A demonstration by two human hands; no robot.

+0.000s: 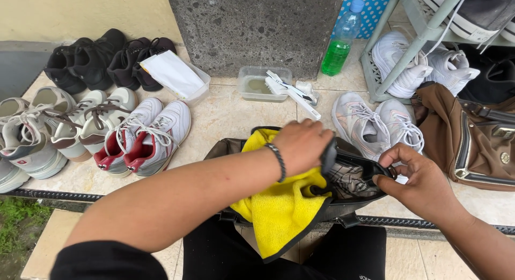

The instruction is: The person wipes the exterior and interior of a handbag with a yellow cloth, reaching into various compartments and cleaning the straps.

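Nearest, at 6 o'clock: yellow cloth (279,210) draped over rim of black handbag (348,205) on lap. Left hand (300,146), grip closed on black strap (328,156) at bag's mouth. Right hand (416,178) at 3 o'clock, grip pinching bag's far rim, holding it open. White-and-red sneakers (145,138) at 10 o'clock on tiled floor (225,116). Risk, likely: cloth sliding off, bag tipping from lap once either pinch loosens.

Home entry porch, shoe spot: tiled floor (225,116), rows of sneakers (142,138) far left, metal shoe rack (413,49) far right, grass strip (19,221) near left.
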